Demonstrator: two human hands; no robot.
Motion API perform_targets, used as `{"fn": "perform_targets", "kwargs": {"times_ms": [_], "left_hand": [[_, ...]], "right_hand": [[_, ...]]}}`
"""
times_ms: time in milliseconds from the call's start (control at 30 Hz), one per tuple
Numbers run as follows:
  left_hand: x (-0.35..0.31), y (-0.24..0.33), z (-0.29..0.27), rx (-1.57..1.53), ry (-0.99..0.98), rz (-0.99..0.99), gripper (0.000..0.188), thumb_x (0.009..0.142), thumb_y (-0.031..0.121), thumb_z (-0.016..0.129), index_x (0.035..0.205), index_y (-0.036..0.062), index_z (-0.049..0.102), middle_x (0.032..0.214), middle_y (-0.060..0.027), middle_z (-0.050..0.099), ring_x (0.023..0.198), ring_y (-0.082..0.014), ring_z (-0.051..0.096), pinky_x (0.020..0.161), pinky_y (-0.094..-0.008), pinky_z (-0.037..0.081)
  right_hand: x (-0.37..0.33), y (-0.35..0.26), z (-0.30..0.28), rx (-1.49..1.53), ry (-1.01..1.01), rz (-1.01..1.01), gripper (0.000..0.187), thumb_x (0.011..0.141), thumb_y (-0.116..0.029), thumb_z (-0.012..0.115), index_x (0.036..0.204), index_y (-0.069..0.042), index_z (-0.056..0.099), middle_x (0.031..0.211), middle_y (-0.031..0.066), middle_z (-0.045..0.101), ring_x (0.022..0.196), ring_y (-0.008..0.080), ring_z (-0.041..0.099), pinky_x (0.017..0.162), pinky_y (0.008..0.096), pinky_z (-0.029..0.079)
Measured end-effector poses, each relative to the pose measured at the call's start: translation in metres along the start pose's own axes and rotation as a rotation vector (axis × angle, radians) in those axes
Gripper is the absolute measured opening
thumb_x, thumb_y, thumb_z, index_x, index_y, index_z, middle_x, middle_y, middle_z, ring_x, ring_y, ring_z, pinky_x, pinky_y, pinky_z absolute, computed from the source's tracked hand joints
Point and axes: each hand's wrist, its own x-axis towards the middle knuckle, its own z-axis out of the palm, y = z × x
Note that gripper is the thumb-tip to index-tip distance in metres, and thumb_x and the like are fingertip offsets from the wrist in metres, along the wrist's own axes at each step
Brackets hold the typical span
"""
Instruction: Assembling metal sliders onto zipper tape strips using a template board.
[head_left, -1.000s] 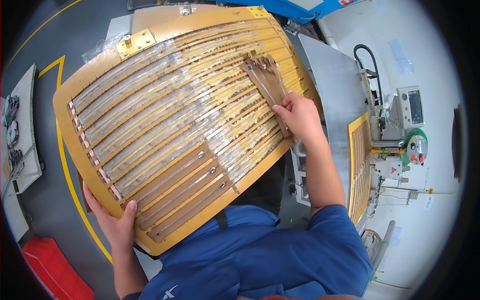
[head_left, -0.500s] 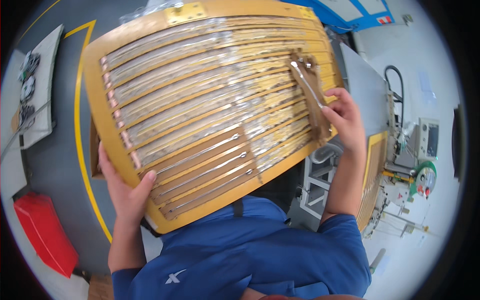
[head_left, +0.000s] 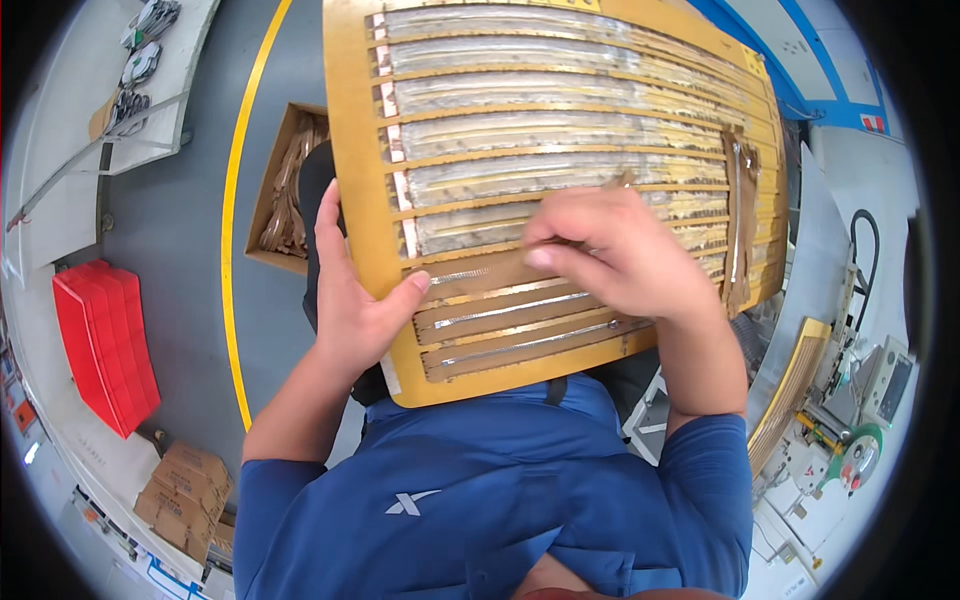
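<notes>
A large yellow slotted board (head_left: 362, 240) tilts across my lap, its rows lined with worn clear tape. In the lowest rows lie brown zippers with silver teeth; one is the bottom zipper (head_left: 530, 345). My left hand (head_left: 360, 305) grips the board's left edge, its thumb pressing the left end of the upper brown zipper (head_left: 470, 272). Over that zipper, my right hand (head_left: 620, 250) is closed in a pinch and appears to hold it; the fingertips partly hide the contact. A bunch of loose brown zippers (head_left: 740, 220) lies crosswise on the board's right part.
An open cardboard box (head_left: 262, 215) of brown strips stands on the floor left of the board. Farther left are a red bin (head_left: 105, 345), a white table (head_left: 160, 130) and a carton (head_left: 183, 495). A machine (head_left: 860, 450) and another slotted board (head_left: 790, 390) are at the right.
My right hand has moved left from the loose zipper bunch to the upper zipper in the low rows. The board has shifted right and up in view; the left hand still holds its edge.
</notes>
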Motion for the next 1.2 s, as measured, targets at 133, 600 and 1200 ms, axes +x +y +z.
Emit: {"fn": "perform_targets", "kwargs": {"times_ms": [133, 600, 1200], "left_hand": [[0.016, -0.002, -0.019, -0.394, 0.01, -0.128, 0.079, 0.095, -0.004, 0.056, 0.164, -0.0004, 0.017, 0.14, -0.0188, 0.059, 0.132, -0.0238, 0.06, 0.112, -0.0395, 0.047], [0.033, 0.003, -0.007, -0.156, -0.033, -0.01, 0.102, 0.087, -0.008, 0.07, 0.167, -0.0025, 0.006, 0.154, -0.0194, 0.047, 0.139, -0.0264, 0.056, 0.114, -0.041, 0.048], [0.035, 0.004, -0.002, 0.134, 0.02, 0.023, 0.098, 0.088, -0.005, 0.075, 0.164, -0.0054, 0.014, 0.151, -0.019, 0.051, 0.136, -0.0249, 0.057, 0.113, -0.0385, 0.049]], "right_hand": [[0.032, -0.004, 0.029, -0.039, 0.038, 0.086, 0.018, 0.095, -0.021, 0.078, 0.092, -0.004, 0.075, 0.074, 0.0144, 0.069, 0.066, 0.0312, 0.067, 0.062, 0.0386, 0.052], [0.057, -0.018, 0.046, -0.234, 0.037, 0.381, 0.031, 0.088, -0.029, 0.08, 0.078, 0.0, 0.076, 0.069, 0.0205, 0.069, 0.068, 0.0403, 0.069, 0.068, 0.0463, 0.056], [0.056, -0.018, 0.052, -0.294, 0.043, 0.375, 0.032, 0.089, -0.028, 0.077, 0.076, 0.002, 0.078, 0.073, 0.0237, 0.071, 0.076, 0.0434, 0.072, 0.075, 0.0502, 0.06]]}}
